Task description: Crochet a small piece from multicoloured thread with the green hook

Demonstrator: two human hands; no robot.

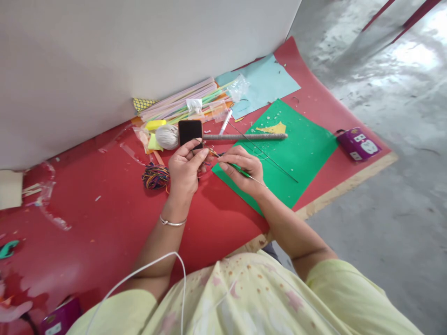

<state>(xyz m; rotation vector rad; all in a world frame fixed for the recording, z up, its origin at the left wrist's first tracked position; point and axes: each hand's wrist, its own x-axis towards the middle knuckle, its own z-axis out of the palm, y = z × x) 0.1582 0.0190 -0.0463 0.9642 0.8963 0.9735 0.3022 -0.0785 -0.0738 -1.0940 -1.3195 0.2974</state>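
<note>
On the red mat, left of the hands, lies a loose coil of multicoloured thread, soft and nearly weightless, apt to tangle if grabbed anywhere but by a free end. Just right of it the left hand has its thumb and forefinger pressed together on a small orange-and-yellow bit, with the other fingers curled in; that bit is too small to make out, probably thread or a bead. It sits between the two hands, above the mat's middle. The right hand pinches a thin green wire stem near its tip, fingers closed tight round it. The stem looks light, springy and slippery, best gripped close to the working end. Further right lies the green paper sheet.
</note>
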